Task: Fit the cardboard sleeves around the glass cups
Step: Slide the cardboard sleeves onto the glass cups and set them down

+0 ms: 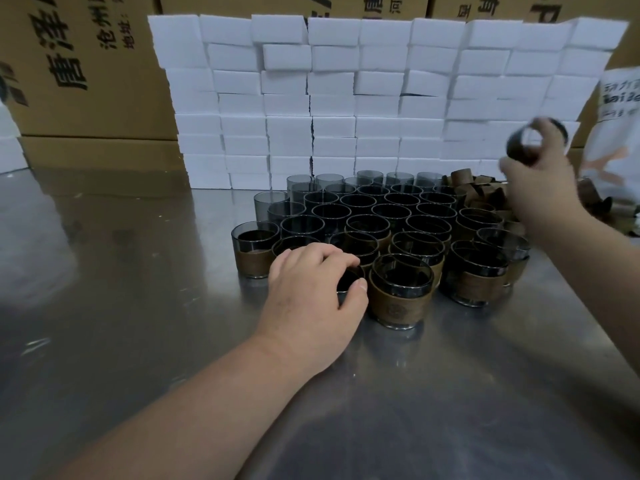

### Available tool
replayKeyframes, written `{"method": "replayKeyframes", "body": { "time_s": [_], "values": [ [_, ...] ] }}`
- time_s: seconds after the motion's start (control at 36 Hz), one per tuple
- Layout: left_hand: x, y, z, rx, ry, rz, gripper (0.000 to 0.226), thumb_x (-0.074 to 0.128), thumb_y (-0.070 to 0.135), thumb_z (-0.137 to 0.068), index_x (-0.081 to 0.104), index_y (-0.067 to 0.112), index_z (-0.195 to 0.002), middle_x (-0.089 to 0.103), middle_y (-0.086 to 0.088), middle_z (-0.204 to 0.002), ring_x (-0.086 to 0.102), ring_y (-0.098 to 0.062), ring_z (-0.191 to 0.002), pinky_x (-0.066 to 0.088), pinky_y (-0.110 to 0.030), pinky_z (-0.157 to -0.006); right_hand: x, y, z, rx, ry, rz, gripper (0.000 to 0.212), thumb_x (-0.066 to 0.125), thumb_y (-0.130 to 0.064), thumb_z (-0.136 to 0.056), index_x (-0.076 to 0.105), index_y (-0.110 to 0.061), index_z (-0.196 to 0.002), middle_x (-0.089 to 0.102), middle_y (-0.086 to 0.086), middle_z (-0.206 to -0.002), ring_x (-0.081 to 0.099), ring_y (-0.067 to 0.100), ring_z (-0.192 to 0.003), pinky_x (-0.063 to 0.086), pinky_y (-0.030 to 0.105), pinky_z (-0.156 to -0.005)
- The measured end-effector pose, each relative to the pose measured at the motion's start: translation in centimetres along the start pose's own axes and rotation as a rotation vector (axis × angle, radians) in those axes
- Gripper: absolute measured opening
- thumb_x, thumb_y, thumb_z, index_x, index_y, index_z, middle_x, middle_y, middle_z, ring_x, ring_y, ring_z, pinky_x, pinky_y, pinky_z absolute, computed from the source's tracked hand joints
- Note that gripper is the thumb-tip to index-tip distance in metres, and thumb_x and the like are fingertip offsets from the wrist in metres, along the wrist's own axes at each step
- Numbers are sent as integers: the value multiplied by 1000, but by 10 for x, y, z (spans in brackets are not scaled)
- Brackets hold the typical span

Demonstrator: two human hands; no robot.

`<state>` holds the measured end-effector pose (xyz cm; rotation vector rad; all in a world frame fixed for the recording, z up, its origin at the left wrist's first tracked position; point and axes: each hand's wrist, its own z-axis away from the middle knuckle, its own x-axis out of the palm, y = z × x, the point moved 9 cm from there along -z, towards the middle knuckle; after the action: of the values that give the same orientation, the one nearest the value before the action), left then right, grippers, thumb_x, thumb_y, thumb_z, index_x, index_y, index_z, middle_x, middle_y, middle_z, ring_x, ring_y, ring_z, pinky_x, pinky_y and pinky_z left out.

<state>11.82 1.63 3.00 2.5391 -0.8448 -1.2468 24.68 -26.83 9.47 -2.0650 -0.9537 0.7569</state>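
Observation:
Several dark glass cups [360, 209] stand packed together on a steel table [138, 306]. The front ones, such as the nearest cup [400, 296], wear brown cardboard sleeves; the rear ones are bare. My left hand [311, 292] grips a cup [348, 282] at the front of the group, fingers curled over its rim, hiding most of it. My right hand [540, 181] is raised at the right and pinches a loose brown sleeve [526, 143] held open as a ring, blurred by motion. A pile of loose sleeves [481, 188] lies behind the cups at the right.
A wall of white boxes [346, 98] stands right behind the cups. Big printed cartons [86, 64] rise at the left and back. A white plastic bag [616, 133] sits at the far right edge. Bare steel stretches left and toward me.

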Motion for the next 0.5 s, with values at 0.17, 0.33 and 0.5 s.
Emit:
{"method": "replayKeyframes", "body": {
  "time_s": [0.17,0.33,0.5],
  "values": [
    [0,-1,0,-3,-4,1,46,37,44,-80,63,27,-114,52,14,-113,36,-2,-111,13,-26,-107,57,-53,26,-337,-311,438,25,50,-25,-92,65,-21,-112,49,0,-131,48,18,-108,31,26,-89],
    [1,-1,0,-6,-9,8,45,37,43,-80,63,26,-114,53,13,-113,37,-3,-111,15,-29,-108,74,-39,29,-294,-556,681,32,46,-6,-91,69,-17,-111,52,-3,-135,43,20,-126,29,23,-92],
    [1,0,0,-3,-15,1,42,39,41,-82,63,26,-113,53,12,-114,37,-3,-111,17,-32,-109,82,-6,34,-221,-675,793,40,40,8,-85,65,-4,-115,43,3,-144,38,24,-130,29,25,-99]
  ]
}}
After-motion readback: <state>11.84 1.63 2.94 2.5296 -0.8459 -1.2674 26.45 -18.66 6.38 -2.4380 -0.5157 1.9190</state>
